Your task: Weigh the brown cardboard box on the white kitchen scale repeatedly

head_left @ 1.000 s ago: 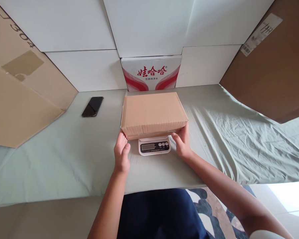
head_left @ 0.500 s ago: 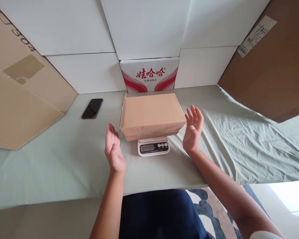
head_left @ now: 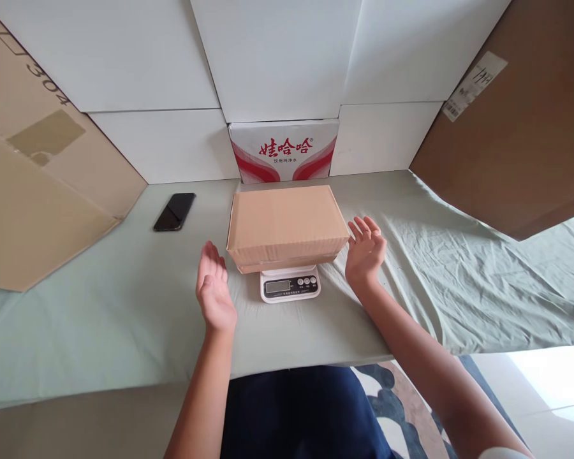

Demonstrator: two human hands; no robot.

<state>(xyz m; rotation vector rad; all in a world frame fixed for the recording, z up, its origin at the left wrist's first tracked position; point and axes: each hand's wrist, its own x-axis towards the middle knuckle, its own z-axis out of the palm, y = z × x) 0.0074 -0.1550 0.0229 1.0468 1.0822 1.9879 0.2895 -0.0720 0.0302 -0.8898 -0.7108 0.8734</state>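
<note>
Hands spread | flank carton edges | apart, scale beneath

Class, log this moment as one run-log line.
left hand: open, beside box | right hand: open, beside box | cardboard box: resting on scale | phone: on cloth, far left

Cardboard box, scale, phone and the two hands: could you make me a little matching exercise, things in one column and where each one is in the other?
Things:
1. cardboard box
2. scale
3. phone
4. left hand and right hand

Places or states:
A. lying flat on the green cloth, far left of the box
B. open, palms facing inward, either side of the box, not touching it
C. resting on top of the scale
D. under the box, with only its display and buttons showing

Pairs: 1-C, 2-D, 3-A, 4-B
</note>
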